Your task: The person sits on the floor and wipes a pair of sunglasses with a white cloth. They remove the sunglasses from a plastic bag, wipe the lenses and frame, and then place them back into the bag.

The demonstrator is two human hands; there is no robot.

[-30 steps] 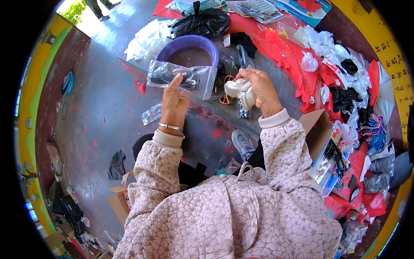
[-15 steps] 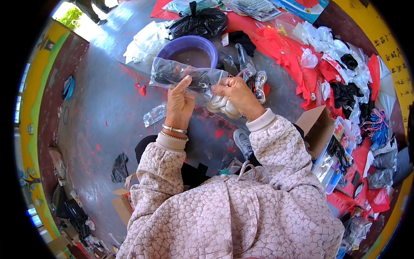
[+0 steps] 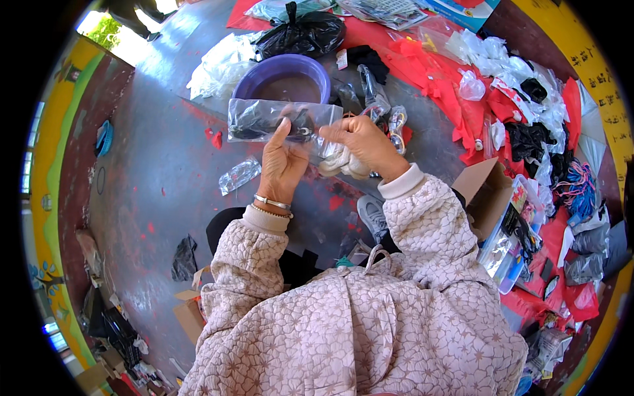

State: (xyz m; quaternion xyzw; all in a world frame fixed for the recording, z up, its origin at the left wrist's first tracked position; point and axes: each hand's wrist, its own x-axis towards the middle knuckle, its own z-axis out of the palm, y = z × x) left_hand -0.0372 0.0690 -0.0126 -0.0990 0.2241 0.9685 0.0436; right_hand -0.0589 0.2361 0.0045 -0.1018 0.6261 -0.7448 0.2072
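Observation:
Just in front of a purple basin (image 3: pixel 246 80), I hold up a flat clear plastic bag (image 3: pixel 249 117) with a black item inside, its exact kind unclear through the film. My left hand (image 3: pixel 284 165) grips the bag's lower edge, thumb in front and fingers behind. At the bag's right end is my right hand (image 3: pixel 370 146), its fingers pinched together and slightly blurred; they appear to hold the bag's edge. Below that hand lies a cream-coloured soft bundle (image 3: pixel 347 164), partly covered by it. A crumpled clear plastic package (image 3: pixel 239 175) rests on the floor to the left.
Beyond the basin sit a black knotted plastic bag (image 3: pixel 305 33) and white plastic bags (image 3: pixel 221 69). Red sheeting (image 3: pixel 422 79) with heaps of plastic runs along the right. An open cardboard box (image 3: pixel 481 195) and a clear plastic bin (image 3: pixel 505 280) stand near my right arm.
The bag has levelled out and sits slightly further left. My right hand has shifted slightly at its right end. My left hand keeps its grip, fingers slightly lower.

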